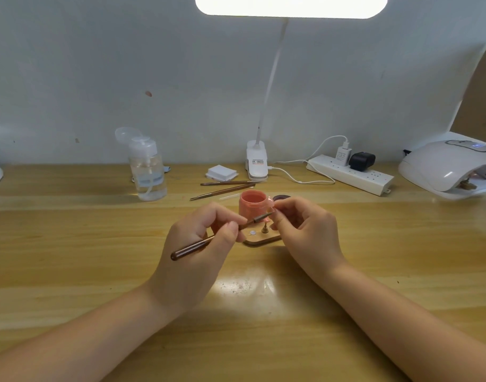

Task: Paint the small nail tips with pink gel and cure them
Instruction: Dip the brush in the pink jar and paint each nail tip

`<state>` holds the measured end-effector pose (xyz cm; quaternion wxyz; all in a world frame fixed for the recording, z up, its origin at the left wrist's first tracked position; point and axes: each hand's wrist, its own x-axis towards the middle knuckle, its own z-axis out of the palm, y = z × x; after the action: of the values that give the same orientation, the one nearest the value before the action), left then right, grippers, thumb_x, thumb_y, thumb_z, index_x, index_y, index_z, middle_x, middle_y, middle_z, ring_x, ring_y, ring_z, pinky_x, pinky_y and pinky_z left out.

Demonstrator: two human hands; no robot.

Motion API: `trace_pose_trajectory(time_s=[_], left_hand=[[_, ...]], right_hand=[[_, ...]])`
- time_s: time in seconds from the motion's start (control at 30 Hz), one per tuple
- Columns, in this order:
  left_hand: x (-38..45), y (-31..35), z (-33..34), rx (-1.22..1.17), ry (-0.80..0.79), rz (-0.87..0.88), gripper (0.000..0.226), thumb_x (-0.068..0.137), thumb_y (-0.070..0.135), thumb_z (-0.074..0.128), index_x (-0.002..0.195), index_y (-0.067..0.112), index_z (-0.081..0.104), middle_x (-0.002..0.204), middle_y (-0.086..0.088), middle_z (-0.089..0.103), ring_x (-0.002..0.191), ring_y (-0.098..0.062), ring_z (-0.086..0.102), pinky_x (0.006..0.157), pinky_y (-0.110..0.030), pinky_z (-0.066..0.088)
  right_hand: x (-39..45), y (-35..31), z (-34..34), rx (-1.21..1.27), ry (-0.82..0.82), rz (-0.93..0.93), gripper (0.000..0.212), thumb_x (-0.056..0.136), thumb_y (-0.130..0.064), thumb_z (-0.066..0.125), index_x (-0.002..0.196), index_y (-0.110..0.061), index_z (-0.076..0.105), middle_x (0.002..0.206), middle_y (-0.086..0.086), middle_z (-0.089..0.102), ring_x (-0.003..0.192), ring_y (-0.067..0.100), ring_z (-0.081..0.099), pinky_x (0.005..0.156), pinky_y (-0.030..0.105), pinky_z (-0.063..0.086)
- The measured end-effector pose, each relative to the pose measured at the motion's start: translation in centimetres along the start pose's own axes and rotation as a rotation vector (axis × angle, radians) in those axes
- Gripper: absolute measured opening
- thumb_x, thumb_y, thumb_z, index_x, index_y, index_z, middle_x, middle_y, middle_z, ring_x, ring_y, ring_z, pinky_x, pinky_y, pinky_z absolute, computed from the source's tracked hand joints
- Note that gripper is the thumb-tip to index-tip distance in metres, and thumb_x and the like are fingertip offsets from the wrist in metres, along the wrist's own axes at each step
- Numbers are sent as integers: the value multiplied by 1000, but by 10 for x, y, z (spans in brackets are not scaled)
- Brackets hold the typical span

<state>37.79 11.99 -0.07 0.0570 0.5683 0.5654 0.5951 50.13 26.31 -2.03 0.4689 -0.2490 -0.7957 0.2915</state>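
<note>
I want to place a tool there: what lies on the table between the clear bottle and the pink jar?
In the head view, two brushes lie between the bottle and the jar.

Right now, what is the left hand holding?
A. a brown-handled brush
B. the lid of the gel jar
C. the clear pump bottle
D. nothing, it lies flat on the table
A: the left hand grips a brown-handled brush, its tip pointing toward the right hand in front of the open pink gel jar.
</note>
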Motion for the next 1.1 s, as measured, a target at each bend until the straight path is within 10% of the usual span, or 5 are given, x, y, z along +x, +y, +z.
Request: trace_pose_trajectory(time_s=[1.1], left_hand=[[-2, -1, -2, 24, 21, 42, 19, 85, 33, 50, 88, 24, 66, 81, 8, 69, 81, -10, 63, 72, -15, 43]], right_hand=[[-1, -1, 0, 38, 13, 9, 7, 86, -13, 70, 92, -16, 70, 76, -1, 70, 70, 12, 67, 68, 40, 56]])
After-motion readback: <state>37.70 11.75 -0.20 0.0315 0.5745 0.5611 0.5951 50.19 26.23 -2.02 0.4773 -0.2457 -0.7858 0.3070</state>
